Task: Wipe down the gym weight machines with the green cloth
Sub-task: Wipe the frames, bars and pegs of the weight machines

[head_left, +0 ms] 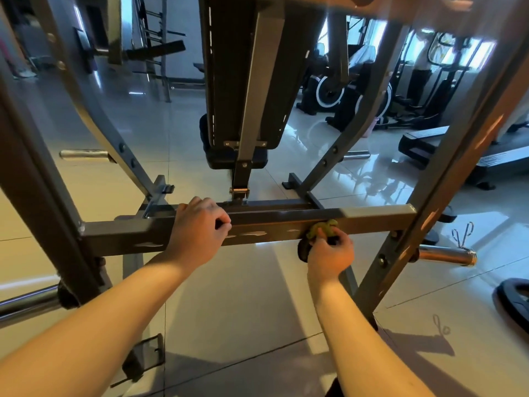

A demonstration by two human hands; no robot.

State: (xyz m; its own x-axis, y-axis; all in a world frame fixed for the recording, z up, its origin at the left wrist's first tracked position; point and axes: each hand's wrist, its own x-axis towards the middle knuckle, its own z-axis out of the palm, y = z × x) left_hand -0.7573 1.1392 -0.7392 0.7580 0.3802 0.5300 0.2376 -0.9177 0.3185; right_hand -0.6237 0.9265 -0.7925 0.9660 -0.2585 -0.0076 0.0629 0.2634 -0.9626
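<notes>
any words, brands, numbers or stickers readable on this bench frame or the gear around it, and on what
No text can be read in this view.
On the crossbar gripped by the left hand: pale scuffs only, no label.
On the green cloth in the right hand: no print visible.
On the weight plate at the picture's edge: too dark to read.
The dark loops on the floor: not legible as letters.

The crumpled green cloth (322, 229) is seen as olive green, shaded darker in its folds. The square-section grey steel crossbar (128, 236) is painted dark grey and marked with pale patches along its front face. The padded black bench (226, 81) is edged with a dashed pale line. The glossy cream floor tiles (243, 296) are crossed by thin dark grout lines. The round weight plate (515, 299) is coloured black, the cylindrical metal peg (446, 255) bright chrome.
</notes>
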